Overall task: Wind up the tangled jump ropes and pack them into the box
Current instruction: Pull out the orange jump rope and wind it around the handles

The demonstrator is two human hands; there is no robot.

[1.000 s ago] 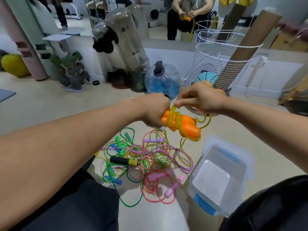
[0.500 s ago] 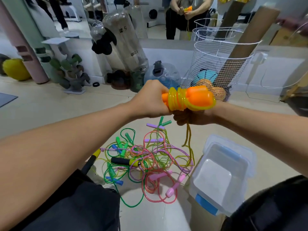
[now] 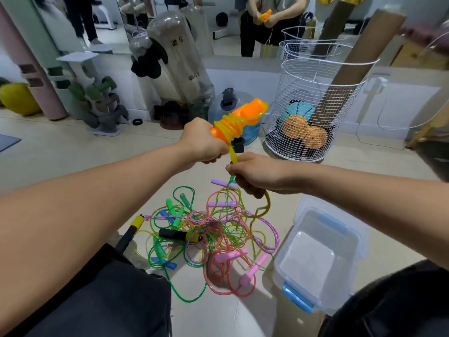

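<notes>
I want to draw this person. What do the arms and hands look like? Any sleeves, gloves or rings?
Both arms are bare up to where the picture ends, so no sleeves show. The left hand and the right hand wear no gloves, and no rings, watch or bracelet show. Dark trousers cover the legs.
</notes>
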